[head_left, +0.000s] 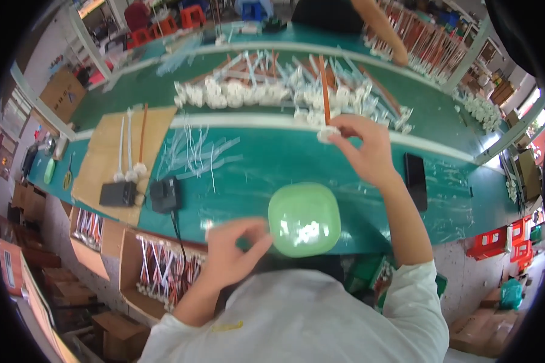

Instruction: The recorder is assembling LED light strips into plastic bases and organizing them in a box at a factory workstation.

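Observation:
My right hand (369,151) is closed in a pinch on the white round end of a thin reddish-brown stick (325,94), above the bench's white divider rail. The stick points upward and away from me. My left hand (233,251) is close to the left edge of a pale green rounded-square dish (304,219), its thumb and fingers curled toward each other. Motion smears those fingertips, so I cannot make out whether they hold anything or touch the dish. The dish lies at the near edge of the green bench (242,199).
Beyond the rail (254,121) lies a pile of white-ended sticks (236,94). To the left are cardboard (100,157) with several sticks, a black box (118,193), a black device with a cord (165,195), and clear strips (193,151). A black phone (415,181) lies right. Another person's arm (384,30) reaches in.

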Demonstrator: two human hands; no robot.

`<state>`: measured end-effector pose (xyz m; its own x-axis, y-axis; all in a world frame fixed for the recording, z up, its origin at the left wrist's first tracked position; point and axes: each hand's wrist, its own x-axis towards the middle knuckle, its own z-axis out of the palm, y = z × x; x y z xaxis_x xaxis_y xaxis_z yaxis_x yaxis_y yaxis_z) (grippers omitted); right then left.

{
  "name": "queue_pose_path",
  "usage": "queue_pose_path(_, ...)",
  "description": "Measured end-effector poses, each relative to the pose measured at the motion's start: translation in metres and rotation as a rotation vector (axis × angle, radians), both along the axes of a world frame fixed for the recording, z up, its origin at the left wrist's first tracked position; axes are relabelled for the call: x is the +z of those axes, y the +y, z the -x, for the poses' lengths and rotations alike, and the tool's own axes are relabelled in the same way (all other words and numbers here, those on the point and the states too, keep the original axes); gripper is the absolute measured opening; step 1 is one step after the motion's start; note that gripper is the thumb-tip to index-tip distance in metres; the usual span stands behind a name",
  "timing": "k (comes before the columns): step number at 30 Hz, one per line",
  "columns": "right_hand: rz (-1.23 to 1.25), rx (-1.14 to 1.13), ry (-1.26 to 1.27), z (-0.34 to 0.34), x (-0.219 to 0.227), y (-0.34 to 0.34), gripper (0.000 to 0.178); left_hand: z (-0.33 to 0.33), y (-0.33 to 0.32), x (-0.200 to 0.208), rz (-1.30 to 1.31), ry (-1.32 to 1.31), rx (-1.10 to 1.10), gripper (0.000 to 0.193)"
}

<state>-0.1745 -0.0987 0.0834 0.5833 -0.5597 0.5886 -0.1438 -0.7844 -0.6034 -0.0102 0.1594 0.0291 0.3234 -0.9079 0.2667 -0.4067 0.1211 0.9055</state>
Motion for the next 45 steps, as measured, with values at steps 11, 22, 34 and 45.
queue_pose_path(11, 0.155, 0.14, -0.151, 0.02, -0.044, 0.122, 0.028, 0.022, -0.038, -0.027, -0.038, 0.646, -0.318, 0.04)
queue_pose_path(22, 0.026, 0.106, -0.388, 0.011, -0.06, 0.151, 0.023, 0.014, -0.017, -0.037, 0.063, 1.102, -0.665, 0.053)
queue_pose_path(34, -0.18, 0.259, -0.354, 0.017, -0.066, 0.145, 0.019, 0.014, -0.016, -0.04, 0.008, 1.31, -0.757, 0.056)
queue_pose_path(45, -0.072, 0.261, -0.125, 0.015, -0.057, 0.136, 0.017, -0.008, -0.01, -0.041, 0.055, 0.87, -0.554, 0.048)
